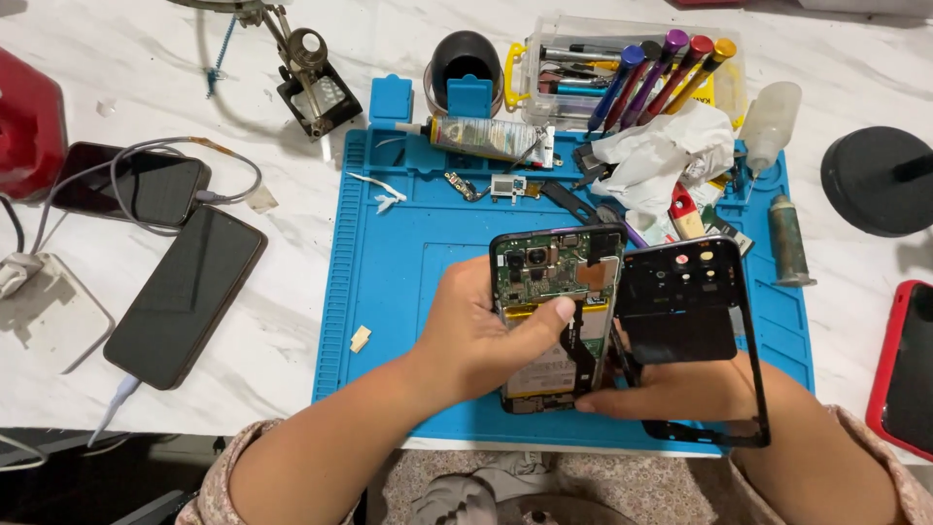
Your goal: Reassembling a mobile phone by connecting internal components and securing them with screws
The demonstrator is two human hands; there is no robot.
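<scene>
Here the opened phone [556,316], its circuit board and battery laid bare, is held upright above the blue repair mat [389,292], near the mat's front edge. The left hand [481,335] grasps it from the left side, fingers wrapped behind it and the thumb pressed across the exposed battery. The right hand [680,389] comes in from below on the right: its fingertips touch the phone's lower right corner, and the black back frame [695,331] with its camera openings lies over that hand, just beside the phone and leaning away to the right, so this hand is clasping the frame as far as can be seen.

Farther back on the mat lie a tube of glue [491,136], a crumpled white tissue [661,156] and small loose parts [486,185]. A clear box with coloured screwdrivers [661,68] stands behind the mat. Left of the mat, on the white marbled tabletop [282,321], two dark phones [185,292] lie flat with cables attached, well apart from the hands. A red-edged phone [909,369] sits at the far right
</scene>
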